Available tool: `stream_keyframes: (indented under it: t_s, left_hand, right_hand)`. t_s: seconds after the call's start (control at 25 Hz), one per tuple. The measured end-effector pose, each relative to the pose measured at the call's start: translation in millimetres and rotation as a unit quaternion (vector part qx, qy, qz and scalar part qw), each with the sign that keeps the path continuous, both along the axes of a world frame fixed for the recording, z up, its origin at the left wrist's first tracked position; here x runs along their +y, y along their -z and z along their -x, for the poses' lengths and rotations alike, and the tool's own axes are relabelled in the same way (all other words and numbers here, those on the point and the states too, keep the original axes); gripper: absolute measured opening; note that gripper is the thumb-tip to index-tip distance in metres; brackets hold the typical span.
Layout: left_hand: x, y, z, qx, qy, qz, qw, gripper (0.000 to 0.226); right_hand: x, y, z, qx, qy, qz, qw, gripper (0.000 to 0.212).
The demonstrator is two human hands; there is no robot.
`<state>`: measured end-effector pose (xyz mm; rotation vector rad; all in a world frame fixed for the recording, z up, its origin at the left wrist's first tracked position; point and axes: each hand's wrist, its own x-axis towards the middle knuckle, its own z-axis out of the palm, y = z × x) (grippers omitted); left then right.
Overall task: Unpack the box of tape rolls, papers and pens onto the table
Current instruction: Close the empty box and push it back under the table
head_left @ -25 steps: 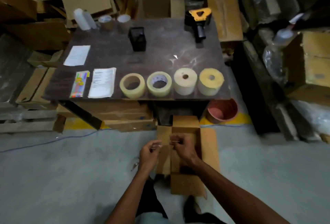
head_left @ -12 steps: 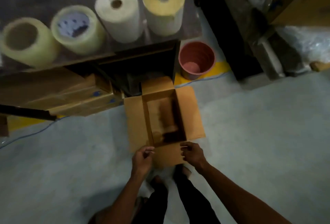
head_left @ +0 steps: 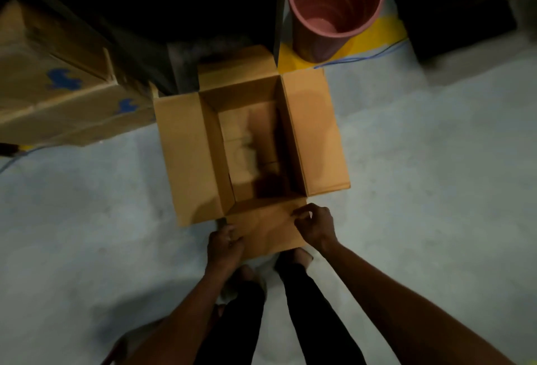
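box (head_left: 250,143) is sitting on the grey floor (head_left: 421,190) right in front of the person's feet, all four flaps folded outward so the inside is lying open to view from above. nearest, the left hand (head_left: 225,245) is pinching the left corner of the near flap (head_left: 266,229), its grip curling round the cardboard edge, while the right hand (head_left: 315,223) is pinching the right corner of the same flap with bent fingers; holding both corners looks like a way of keeping that flap down and steadying the carton while looking in. inside, only bare cardboard bottom panels and a dark shadow are showing; no tape rolls, papers or pens are visible in it, though the dim far corner is hard to read. judging by that, the unpacking is looking nearly or fully done. farther on, a pink bucket (head_left: 334,7) is standing on the floor just past the box's far right corner, seemingly holding nothing, and stacked cartons (head_left: 58,88) are lying to the far left.
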<state>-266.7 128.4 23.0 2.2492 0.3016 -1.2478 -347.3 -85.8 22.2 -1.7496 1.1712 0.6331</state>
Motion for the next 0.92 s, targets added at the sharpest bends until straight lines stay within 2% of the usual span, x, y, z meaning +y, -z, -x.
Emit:
stream_keyframes:
  t_s: [0.12, 0.28, 0.44, 0.56, 0.64, 0.72, 0.8, 0.88, 0.92]
  left_hand:
    - [-2.7, 16.1, 7.1, 0.015, -0.023, 0.013, 1.0, 0.04]
    - [-0.1, -4.1, 10.9, -0.019, -0.077, 0.014, 0.997, 0.013]
    - [4.7, -31.4, 1.0, -0.044, -0.204, 0.075, 0.975, 0.012]
    - [-6.7, -39.2, -15.0, -0.048, -0.266, 0.133, 0.954, 0.034]
    - [-18.7, -34.1, -28.1, -0.036, -0.238, 0.158, 0.958, 0.045]
    - [-28.5, -21.4, -38.0, -0.016, -0.152, 0.169, 0.974, 0.055]
    - [-32.8, -7.9, -40.5, -0.004, -0.035, 0.153, 0.988, 0.06]
    - [-31.0, 7.8, -40.1, 0.01, 0.04, 0.125, 0.991, 0.066]
    - [-28.7, 14.8, -40.3, 0.016, 0.071, 0.109, 0.991, 0.071]
  right_hand:
    - [4.0, 8.3, 11.5, -0.006, 0.013, -0.014, 1.0, 0.015]
    - [3.6, -15.8, 17.5, -0.029, 0.076, -0.046, 0.996, 0.025]
    - [0.7, -39.3, 7.1, -0.086, 0.125, -0.059, 0.987, 0.051]
    - [0.7, -41.9, -11.0, -0.148, 0.104, -0.056, 0.982, 0.081]
    - [2.7, -30.8, -22.2, -0.168, 0.031, -0.031, 0.985, 0.093]
    - [2.4, -13.7, -29.1, -0.178, -0.068, 0.0, 0.982, 0.098]
    - [-0.1, 1.0, -33.7, -0.162, -0.154, -0.005, 0.975, 0.083]
    - [-3.2, 25.4, -34.4, -0.15, -0.232, -0.011, 0.961, 0.062]
    - [-4.7, 33.8, -34.8, -0.133, -0.282, -0.014, 0.95, 0.06]
